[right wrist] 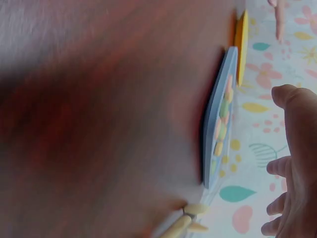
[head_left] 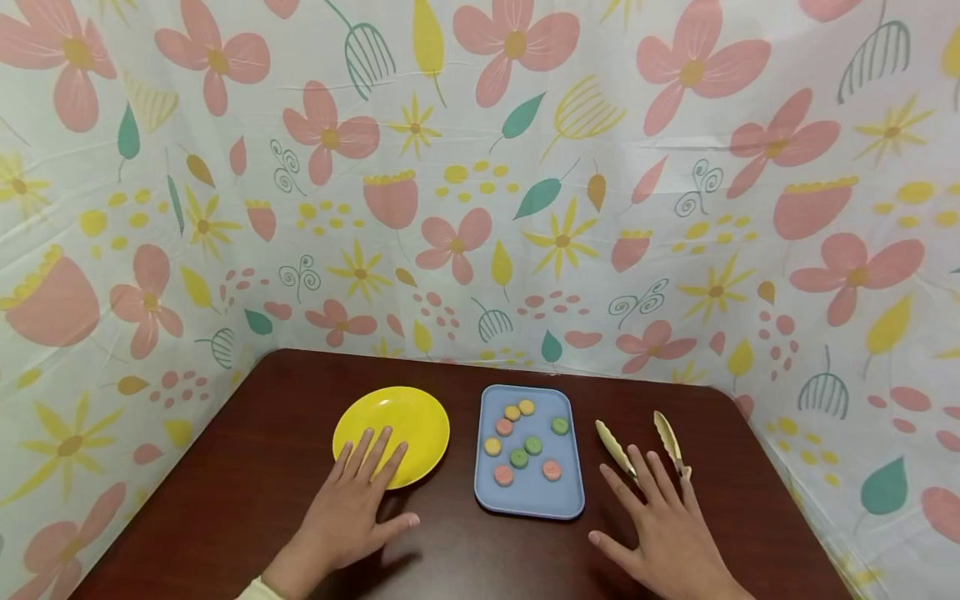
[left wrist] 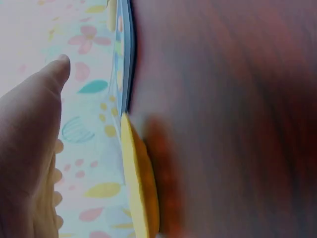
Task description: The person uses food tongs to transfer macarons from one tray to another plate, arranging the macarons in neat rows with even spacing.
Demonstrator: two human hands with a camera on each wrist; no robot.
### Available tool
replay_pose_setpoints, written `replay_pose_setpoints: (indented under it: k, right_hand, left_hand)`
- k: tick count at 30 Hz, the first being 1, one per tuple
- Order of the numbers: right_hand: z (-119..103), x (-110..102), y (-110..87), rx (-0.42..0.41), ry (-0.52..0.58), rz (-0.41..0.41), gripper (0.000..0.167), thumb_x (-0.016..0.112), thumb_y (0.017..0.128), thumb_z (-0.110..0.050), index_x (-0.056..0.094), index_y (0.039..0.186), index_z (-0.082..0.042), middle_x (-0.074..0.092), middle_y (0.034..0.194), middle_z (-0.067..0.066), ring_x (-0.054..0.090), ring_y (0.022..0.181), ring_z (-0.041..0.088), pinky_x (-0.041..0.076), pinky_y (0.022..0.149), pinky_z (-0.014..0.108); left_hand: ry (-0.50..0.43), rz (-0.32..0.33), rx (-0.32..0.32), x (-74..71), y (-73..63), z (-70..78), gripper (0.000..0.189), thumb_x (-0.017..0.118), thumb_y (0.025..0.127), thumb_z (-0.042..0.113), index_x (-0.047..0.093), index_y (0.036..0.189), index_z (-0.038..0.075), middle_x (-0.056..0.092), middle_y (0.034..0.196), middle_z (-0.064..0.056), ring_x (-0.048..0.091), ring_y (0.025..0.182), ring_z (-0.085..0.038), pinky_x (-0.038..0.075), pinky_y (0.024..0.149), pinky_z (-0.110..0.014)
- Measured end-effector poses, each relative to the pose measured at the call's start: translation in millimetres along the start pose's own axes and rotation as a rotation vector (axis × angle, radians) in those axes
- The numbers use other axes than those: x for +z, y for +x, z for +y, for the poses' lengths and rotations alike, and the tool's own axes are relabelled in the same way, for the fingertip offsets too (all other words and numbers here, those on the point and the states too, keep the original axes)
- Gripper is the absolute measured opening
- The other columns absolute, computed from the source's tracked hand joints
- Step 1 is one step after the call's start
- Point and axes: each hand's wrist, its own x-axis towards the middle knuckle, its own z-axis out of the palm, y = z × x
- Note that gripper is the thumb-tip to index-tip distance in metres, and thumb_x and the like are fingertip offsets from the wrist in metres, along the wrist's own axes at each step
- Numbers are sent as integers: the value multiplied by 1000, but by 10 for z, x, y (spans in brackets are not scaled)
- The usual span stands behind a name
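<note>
In the head view, the left hand (head_left: 348,504) is spread wide, holds nothing, and is over the yellow plate (head_left: 420,425). The blue tray (head_left: 525,502) with nine little round pieces (head_left: 519,458) sits between the plate and the tongs (head_left: 667,436). The right hand (head_left: 667,521), spread and holding nothing, covers the tongs' near end.

In the left wrist view, the left hand is up above the plate.

In the right wrist view, the right hand is above the table (right wrist: 99,124).
</note>
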Motion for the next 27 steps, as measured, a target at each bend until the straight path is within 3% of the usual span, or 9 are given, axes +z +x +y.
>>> replay_pose_setpoints:
  k: [3, 6, 10, 16, 22, 27]
  right_hand:
    - [59, -62, 2, 14, 12, 5, 83, 67, 87, -69, 48, 155, -25, 25, 167, 16, 12, 157, 36, 14, 115, 73]
    - [123, -119, 6, 44, 5, -7, 83, 65, 87, -71, 47, 155, -25, 23, 168, 17, 17, 154, 41, 22, 111, 73]
    - [225, -172, -10, 75, -14, -17, 83, 63, 87, -73, 51, 152, -23, 19, 169, 16, 23, 151, 45, 29, 104, 75]
    - [374, -194, -56, 110, -8, -21, 88, 62, 87, -74, 50, 152, -16, 21, 167, 22, 24, 149, 49, 32, 101, 76]
    - [508, -196, -90, 189, 111, -55, 89, 67, 88, -69, 49, 151, -10, 28, 160, 31, 29, 143, 54, 40, 95, 73]
    - [592, -159, -133, 257, 138, -97, 94, 65, 88, -70, 45, 153, -6, 31, 156, 33, 34, 137, 55, 43, 84, 75]
  left_hand:
    - [1, 6, -16, -26, 31, -127, 97, 53, 91, 75, 27, 164, 18, 15, 171, -9, 15, 157, -35, 19, 122, -59]
    - [-39, 14, -48, -39, 57, -260, 98, 53, 92, 75, 25, 164, 14, 17, 170, -12, 16, 156, -36, 20, 121, -59]
    - [-172, 26, -103, -38, 78, -419, 100, 59, 92, 70, 21, 165, 12, 17, 170, -16, 19, 155, -39, 25, 119, -61]
    - [-380, 32, -218, 25, 78, -636, 106, 68, 89, 64, 10, 166, 21, 12, 171, -12, 20, 153, -42, 31, 111, -69]
    - [-572, -23, -360, 103, 84, -813, 115, 75, 86, 61, 4, 166, 19, 3, 171, -16, 14, 153, -48, 27, 110, -74]
    - [-646, -93, -462, 163, 70, -916, 122, 74, 85, 63, -3, 166, 15, -5, 171, -20, 8, 153, -50, 24, 111, -74]
